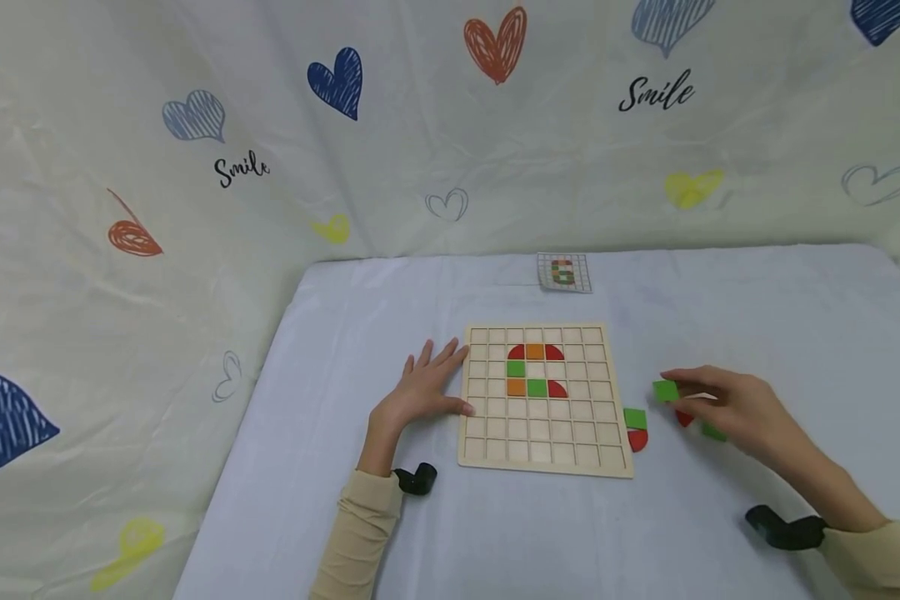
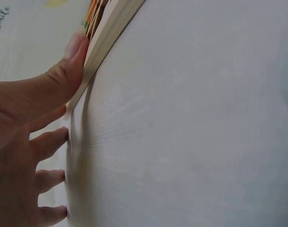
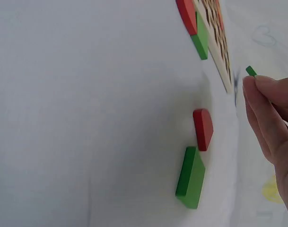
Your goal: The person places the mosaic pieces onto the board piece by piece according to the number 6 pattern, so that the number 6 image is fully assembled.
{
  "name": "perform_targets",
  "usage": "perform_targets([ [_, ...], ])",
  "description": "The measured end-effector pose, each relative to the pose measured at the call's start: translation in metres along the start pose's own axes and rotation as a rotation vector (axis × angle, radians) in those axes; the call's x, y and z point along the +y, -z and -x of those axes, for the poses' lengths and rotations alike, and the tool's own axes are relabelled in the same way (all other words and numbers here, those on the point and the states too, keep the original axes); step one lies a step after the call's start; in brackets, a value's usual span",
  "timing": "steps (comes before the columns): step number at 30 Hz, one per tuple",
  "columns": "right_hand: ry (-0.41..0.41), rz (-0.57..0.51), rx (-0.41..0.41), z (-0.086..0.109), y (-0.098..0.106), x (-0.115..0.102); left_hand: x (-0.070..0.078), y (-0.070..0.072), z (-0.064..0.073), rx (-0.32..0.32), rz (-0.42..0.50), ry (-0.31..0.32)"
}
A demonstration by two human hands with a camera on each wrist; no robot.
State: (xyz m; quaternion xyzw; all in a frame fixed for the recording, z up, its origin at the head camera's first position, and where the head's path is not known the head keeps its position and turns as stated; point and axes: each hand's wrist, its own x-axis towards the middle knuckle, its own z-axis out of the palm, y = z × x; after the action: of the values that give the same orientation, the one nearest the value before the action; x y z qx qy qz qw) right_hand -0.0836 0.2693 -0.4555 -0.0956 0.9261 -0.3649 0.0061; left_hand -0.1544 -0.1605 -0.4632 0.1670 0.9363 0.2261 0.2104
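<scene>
Green square block sits pinched in the fingers of the right hand, between the wooden grid board and the right edge of the tabletop; so slight a hold could let it slip. Fingers of the left hand lie spread, grasping nothing, touching the board's left rim; a push there might slide it into the loose green piece and red piece alongside

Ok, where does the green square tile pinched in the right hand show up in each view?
Head: green square tile right of centre, pinched by the right hand.
Left wrist: not in it.
Right wrist: upper right; only a small part of the tile shows.
Shared landmark: wooden grid board, near centre in head, upper left in left wrist, upper right in right wrist.
</scene>
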Motion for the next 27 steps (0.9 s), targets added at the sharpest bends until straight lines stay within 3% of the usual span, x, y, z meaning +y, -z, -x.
perform_targets([
  [9,0.008,-0.006,-0.032,-0.006,-0.01,-0.014,0.0,0.001,0.001,-0.004,0.01,-0.001],
  [21,0.077,-0.013,-0.091,-0.015,-0.026,-0.03,0.0,0.001,0.0,-0.007,0.012,0.0],
  [27,0.152,-0.005,-0.132,-0.022,-0.036,-0.039,0.002,0.002,0.001,-0.004,0.018,0.002],
])
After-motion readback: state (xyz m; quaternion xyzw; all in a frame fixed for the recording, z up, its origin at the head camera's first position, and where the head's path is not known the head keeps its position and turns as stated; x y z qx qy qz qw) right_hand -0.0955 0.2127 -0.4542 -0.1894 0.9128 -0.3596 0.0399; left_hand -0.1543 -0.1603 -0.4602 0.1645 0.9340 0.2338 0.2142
